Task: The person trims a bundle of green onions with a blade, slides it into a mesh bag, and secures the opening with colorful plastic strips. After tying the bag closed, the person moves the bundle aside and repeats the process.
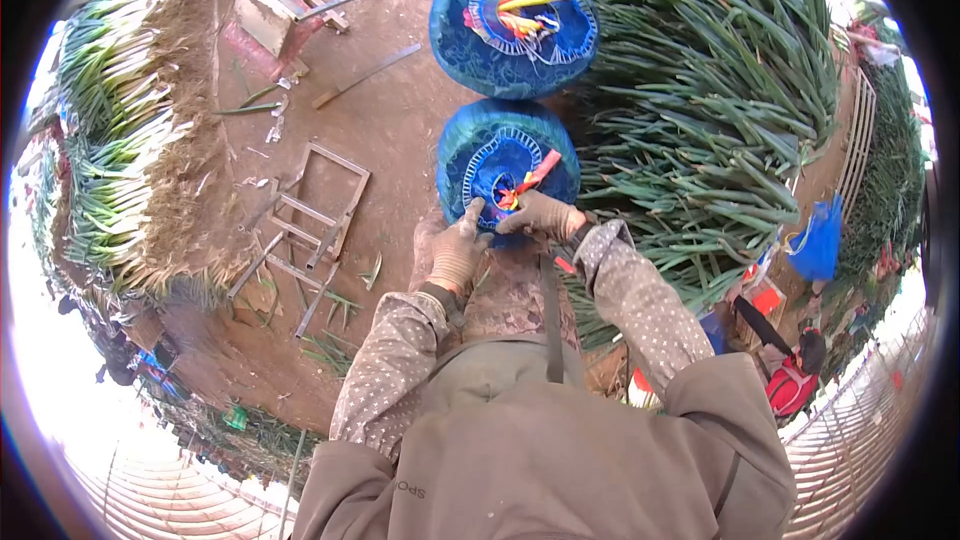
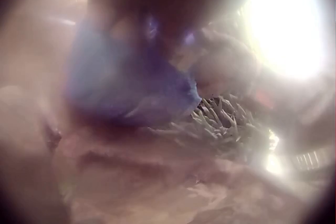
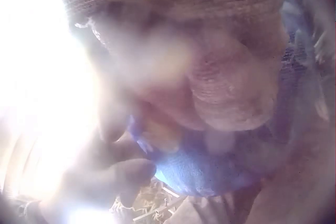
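Observation:
A round, padded blue cushion [image 1: 455, 145] with a ring of white stitching stands in front of me in the head view. Red, yellow and pink strips [image 1: 540, 168] come out of its middle. My gloved left hand [image 1: 456, 254] grips the fabric at the near left of that middle. From the right, my gloved right hand [image 1: 545, 214] pinches at the base of the strips with bent fingers. The right wrist view gives its curled fingers [image 3: 233, 98] close up over the blue cloth [image 3: 194, 174]. Blur covers most of the left wrist view, where blue cloth [image 2: 131, 82] shows.
A second blue cushion [image 1: 450, 35] with coloured strips lies beyond. Cut green onions [image 1: 700, 110] are heaped at the right; more [image 1: 125, 140] line the left. A metal frame [image 1: 345, 210], a long blade [image 1: 375, 75] and a tipped stool [image 1: 265, 15] lie on the bare ground.

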`<control>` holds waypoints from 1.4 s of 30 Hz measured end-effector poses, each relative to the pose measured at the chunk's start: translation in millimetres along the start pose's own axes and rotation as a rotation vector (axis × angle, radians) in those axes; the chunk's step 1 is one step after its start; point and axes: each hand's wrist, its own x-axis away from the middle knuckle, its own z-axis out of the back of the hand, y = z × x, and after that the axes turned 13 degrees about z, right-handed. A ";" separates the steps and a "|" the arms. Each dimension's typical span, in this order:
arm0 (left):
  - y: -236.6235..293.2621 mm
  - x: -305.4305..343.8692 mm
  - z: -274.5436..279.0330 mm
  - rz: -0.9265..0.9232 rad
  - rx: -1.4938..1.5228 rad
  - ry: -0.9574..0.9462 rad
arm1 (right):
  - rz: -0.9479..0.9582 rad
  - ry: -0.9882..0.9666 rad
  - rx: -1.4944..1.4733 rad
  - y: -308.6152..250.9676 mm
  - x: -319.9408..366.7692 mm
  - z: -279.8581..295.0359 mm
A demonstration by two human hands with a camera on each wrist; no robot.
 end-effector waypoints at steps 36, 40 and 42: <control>14.2 -2.0 -12.9 -0.105 0.191 0.249 | 0.640 0.906 0.979 -21.8 66.4 -43.3; -15.2 18.0 14.3 -0.186 0.148 0.095 | 0.585 1.091 0.854 -6.8 88.8 -72.3; -46.9 22.8 36.9 -0.171 0.090 -0.005 | 0.504 1.129 0.773 -0.2 94.6 -92.2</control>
